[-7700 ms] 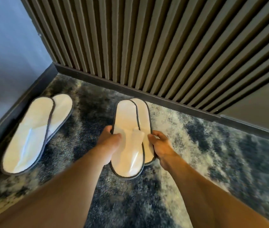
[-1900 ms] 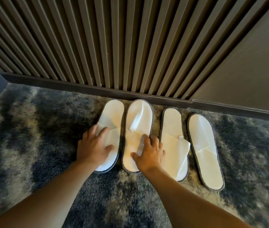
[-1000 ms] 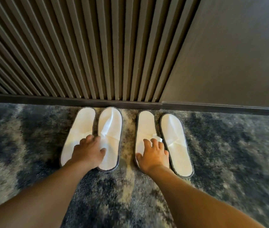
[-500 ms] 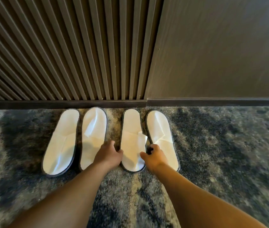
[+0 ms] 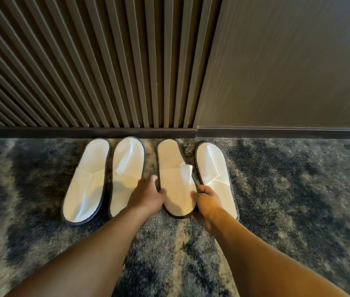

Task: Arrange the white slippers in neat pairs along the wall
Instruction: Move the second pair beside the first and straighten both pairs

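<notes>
Several white slippers with dark trim lie flat on the carpet in a row, far ends close to the baseboard. The left pair is the outer slipper (image 5: 86, 183) and its neighbour (image 5: 127, 168). The right pair is the third slipper (image 5: 175, 179) and the rightmost slipper (image 5: 212, 172). My left hand (image 5: 147, 195) grips the third slipper's left edge near its front end. My right hand (image 5: 207, 199) grips its right edge, between it and the rightmost slipper. A folded strap stands up on the third slipper.
A dark slatted wall panel (image 5: 84, 71) and a plain dark panel (image 5: 287, 61) rise behind a black baseboard (image 5: 84, 132). The mottled blue-grey carpet (image 5: 298, 200) spreads to both sides and toward me.
Over the last second my hands left the two pairs' tops and closed on both edges of the third slipper. The view has shifted slightly; the slippers stay in their row.
</notes>
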